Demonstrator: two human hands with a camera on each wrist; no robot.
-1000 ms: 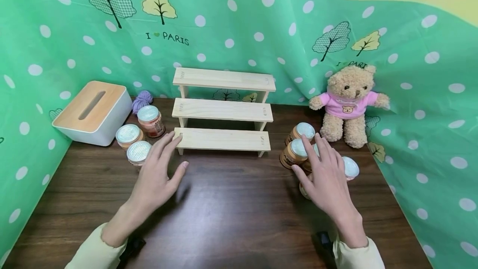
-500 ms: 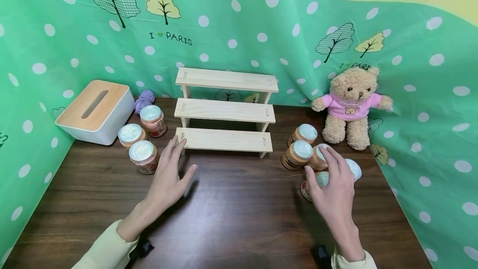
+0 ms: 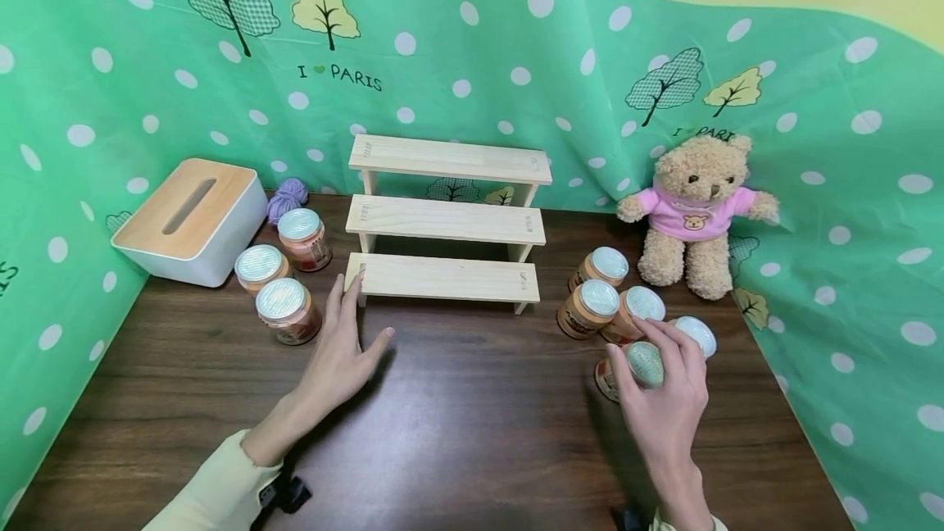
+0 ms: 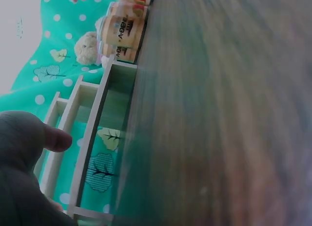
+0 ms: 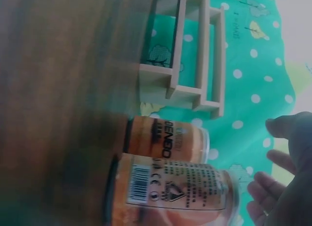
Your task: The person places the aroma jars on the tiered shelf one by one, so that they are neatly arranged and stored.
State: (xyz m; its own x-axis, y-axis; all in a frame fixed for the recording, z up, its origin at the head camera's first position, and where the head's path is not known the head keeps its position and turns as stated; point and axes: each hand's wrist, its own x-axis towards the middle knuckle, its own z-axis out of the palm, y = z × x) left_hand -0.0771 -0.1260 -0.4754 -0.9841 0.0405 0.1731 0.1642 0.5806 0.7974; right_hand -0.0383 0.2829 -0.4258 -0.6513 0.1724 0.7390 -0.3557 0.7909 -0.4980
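Note:
My left hand (image 3: 341,363) has its fingers extended beside the left end of a three-step wooden shelf (image 3: 442,277), fingertips overlapping the lowest step in the head view; it holds nothing. In the left wrist view its thumb (image 4: 57,139) points toward the shelf. My right hand (image 3: 667,404) hovers with relaxed fingers over the nearest jar (image 3: 643,364) of the right-hand group, thumb to the left of the lid. In the right wrist view, the fingers (image 5: 265,189) are apart from a jar (image 5: 170,189) with a printed barcode label. Several orange-labelled jars (image 3: 587,310) stand together there.
Three similar jars (image 3: 288,311) stand left of the shelf, near a tissue box (image 3: 193,228) with a wooden lid and a purple yarn ball (image 3: 287,197). A teddy bear (image 3: 693,215) in a pink shirt sits behind the right jars. A green dotted cloth (image 3: 472,47) hangs behind.
My right hand has drawn back toward me, from over the middle of the right jars to the nearest one. My left hand has shifted slightly right and nearer, uncovering the front left jar.

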